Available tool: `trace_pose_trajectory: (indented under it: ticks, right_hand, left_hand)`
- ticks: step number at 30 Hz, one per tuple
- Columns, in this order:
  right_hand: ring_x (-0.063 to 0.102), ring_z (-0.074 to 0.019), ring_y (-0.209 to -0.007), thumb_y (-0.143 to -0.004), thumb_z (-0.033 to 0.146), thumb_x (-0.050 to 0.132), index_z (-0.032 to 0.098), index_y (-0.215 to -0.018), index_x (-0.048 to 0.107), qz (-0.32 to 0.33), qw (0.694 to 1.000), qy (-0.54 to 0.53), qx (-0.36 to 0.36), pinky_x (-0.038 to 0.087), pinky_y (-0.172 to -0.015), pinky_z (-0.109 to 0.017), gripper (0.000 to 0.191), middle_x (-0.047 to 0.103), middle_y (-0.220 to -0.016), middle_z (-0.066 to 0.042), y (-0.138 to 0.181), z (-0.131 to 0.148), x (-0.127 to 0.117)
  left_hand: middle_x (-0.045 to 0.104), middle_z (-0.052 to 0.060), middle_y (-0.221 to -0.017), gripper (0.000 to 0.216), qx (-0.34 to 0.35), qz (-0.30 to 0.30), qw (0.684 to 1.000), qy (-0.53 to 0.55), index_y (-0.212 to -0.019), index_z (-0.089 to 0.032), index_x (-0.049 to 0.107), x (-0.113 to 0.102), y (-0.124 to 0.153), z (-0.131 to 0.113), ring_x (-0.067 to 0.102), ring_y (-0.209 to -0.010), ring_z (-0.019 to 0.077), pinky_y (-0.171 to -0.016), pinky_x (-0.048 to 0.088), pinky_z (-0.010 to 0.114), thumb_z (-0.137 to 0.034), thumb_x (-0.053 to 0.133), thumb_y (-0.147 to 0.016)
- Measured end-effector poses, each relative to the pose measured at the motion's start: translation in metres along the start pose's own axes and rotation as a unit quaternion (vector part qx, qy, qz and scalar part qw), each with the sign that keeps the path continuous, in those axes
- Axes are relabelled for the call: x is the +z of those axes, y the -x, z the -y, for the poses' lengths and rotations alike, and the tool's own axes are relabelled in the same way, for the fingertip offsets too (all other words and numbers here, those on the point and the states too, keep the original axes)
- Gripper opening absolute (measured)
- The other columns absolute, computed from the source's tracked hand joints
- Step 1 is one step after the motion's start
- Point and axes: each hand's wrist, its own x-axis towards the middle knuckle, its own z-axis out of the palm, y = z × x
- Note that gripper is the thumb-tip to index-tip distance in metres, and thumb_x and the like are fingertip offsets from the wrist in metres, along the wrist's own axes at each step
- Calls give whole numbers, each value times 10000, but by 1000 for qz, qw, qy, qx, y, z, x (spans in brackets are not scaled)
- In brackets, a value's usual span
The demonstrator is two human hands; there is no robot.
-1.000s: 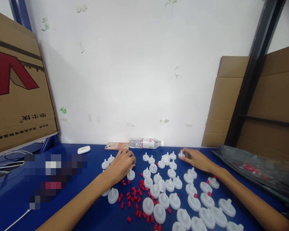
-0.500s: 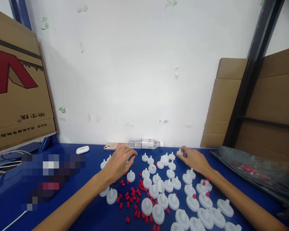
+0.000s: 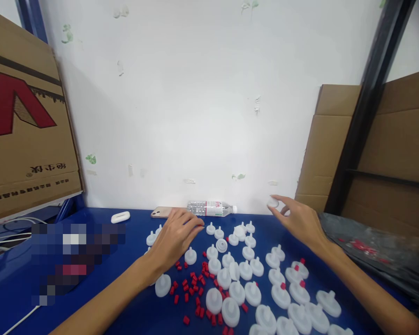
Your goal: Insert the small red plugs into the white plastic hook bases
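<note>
My right hand (image 3: 302,221) is raised above the far right of the blue table, its thumb and fingertips pinching a white round disc-shaped piece (image 3: 273,202). That piece is tilted against the wall behind it. My left hand (image 3: 178,232) hovers over the table's middle left, thumb and fingertips drawn together; whether a small part is between them is hidden. Beneath and beside it stand white disc pieces with a stem, such as a white stemmed disc (image 3: 190,256). Several small red caps (image 3: 194,281) lie scattered in front of it. A few discs at right carry a red cap (image 3: 302,283) on the stem.
A phone (image 3: 160,212) and a plastic bottle (image 3: 214,209) lie along the wall. A white case (image 3: 120,217) rests at left. A dark plastic bag (image 3: 363,237) with red pieces is at right. Cardboard boxes (image 3: 28,153) and cables (image 3: 12,232) are at left.
My right hand has lifted the white disc off the table and moved up and to the right. My left hand has shifted slightly right, its thumb and fingertips coming together.
</note>
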Motion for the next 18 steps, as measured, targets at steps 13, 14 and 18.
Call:
trace_pose_trajectory:
  ticks: [13,14,18]
  right_hand:
    - [719,-182,-827,-1020,343,524,231,-1396,549,44,937,-78,-338,558,-604,-275,392,688,-1167,-96,41,95,-23]
    - [722,-190,-853,-1021,341,522,225,-1392,551,48,934,-78,-346,564,-607,-278,390,691,-1159,-101,43,98,-24]
    - [725,-194,-855,-1028,341,512,204,-1359,566,42,924,-89,-370,577,-609,-291,362,704,-1128,-110,47,106,-26]
  left_hand:
    - [760,62,-1010,268,134,-100,984,60,-1087,-166,659,-11,0,-50,675,-1036,205,-891,444,369,28,571,-924]
    - [759,72,-1022,272,140,-104,983,62,-1090,-164,664,-11,0,-52,675,-1045,210,-893,445,370,30,575,-920]
    - [762,88,-1051,263,159,-100,979,78,-1092,-157,673,-9,2,-59,672,-1101,224,-950,435,384,17,553,-935]
